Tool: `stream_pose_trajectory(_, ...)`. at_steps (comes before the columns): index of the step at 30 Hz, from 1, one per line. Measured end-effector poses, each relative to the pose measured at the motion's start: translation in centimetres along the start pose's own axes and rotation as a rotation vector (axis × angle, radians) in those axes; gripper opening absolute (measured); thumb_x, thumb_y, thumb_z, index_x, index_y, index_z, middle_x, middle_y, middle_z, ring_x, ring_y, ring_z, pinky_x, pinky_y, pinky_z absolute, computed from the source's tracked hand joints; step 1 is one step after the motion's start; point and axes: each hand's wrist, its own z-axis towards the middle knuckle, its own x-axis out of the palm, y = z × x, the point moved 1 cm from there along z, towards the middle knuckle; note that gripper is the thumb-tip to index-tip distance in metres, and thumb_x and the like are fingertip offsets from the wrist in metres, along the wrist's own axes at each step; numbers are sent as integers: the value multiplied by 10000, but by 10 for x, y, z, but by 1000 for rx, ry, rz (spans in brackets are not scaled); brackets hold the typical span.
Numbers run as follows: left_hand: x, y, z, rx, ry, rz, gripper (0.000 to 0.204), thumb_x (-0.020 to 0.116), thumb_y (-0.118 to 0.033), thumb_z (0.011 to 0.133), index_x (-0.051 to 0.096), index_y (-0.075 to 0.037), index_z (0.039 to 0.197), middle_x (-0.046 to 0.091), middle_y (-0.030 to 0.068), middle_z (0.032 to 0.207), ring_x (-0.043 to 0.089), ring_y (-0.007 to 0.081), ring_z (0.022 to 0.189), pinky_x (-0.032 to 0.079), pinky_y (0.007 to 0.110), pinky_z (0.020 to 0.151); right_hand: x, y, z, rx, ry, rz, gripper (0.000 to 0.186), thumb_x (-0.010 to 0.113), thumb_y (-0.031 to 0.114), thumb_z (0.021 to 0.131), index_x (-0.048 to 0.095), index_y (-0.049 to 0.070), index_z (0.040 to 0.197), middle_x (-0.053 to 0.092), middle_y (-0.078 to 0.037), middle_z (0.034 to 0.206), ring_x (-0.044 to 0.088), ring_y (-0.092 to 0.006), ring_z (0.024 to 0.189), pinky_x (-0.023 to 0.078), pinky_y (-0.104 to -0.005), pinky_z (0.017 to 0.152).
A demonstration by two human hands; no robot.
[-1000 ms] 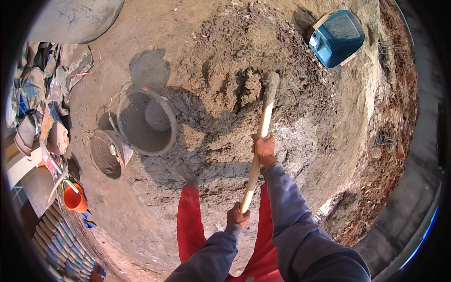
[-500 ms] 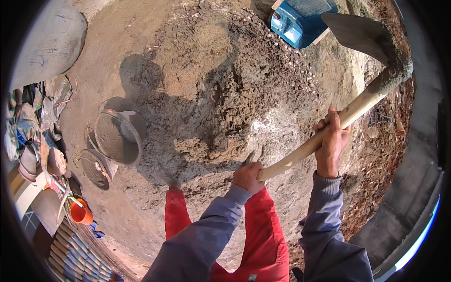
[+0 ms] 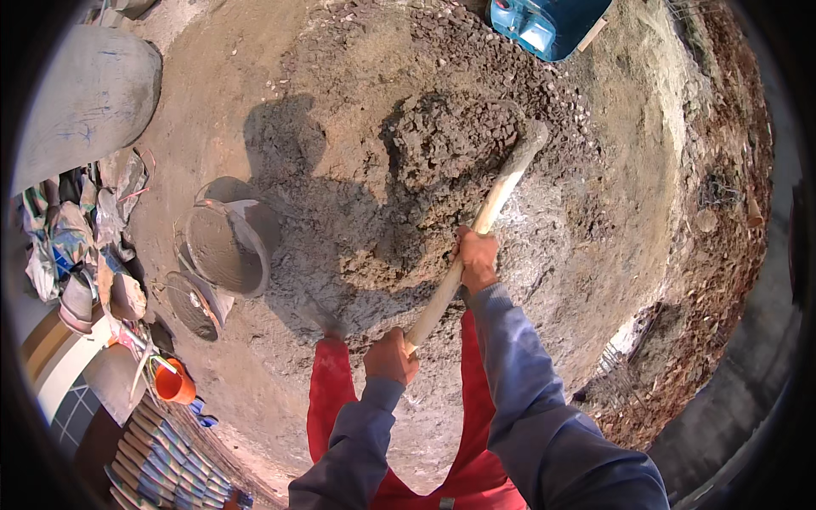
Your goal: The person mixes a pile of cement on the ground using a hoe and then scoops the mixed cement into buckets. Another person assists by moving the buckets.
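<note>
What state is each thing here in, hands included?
left hand: closed round the handle's end
right hand: closed round the handle midway
wooden handle: slanted, head sunk in the pile
gravel mix pile: heaped, damp, grey
large bucket: tilted, mortar-coated inside
blue container: open

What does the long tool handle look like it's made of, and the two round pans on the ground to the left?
The long pale tool handle, gripped by the left hand and right hand, looks like bare, unpainted wood: light tan, matte and round. The two round grey pans look like metal with thin rims, though a dried grey coating hides their surface, so that is uncertain.
</note>
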Motion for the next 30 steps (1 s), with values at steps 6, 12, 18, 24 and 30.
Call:
stream_pose_trajectory(6,81,18,-113,-108,-34,-166,276,758,-187,680,596,-102,888,659,134,776,652,352,689,518,455,596,-71,-45,-111,-131,123,-253,215,696,62,826,497,10,888,526,-38,567,508,-142,400,426,-288,366)
stream_pose_trajectory(12,35,-50,21,392,-131,-141,278,734,-127,636,590,-124,874,610,84,773,628,326,690,517,421,595,-99,114,-109,-407,-27,223,190,661,79,880,477,39,854,533,-42,638,517,-122,447,461,-269,413)
stream_pose_trajectory(18,-26,-234,227,536,-28,157,183,643,-84,803,632,-61,984,663,132,837,678,273,813,559,393,742,-137,269,130,-520,-96,391,41,496,54,928,485,20,908,477,-24,672,486,-153,522,461,-293,466)
stream_pose_trajectory(24,-7,-82,175,404,163,287,265,653,-96,818,620,3,1062,672,162,814,690,272,804,561,397,738,-56,59,166,75,-40,77,69,430,60,896,477,30,855,453,-72,586,457,-186,439,457,-341,392)
stream_pose_trajectory(30,-46,19,29,158,37,271,295,721,-129,680,568,-96,931,643,108,831,656,344,711,529,464,623,2,-24,2,108,24,192,73,584,18,839,558,-23,784,482,-57,608,460,-155,443,431,-307,372)
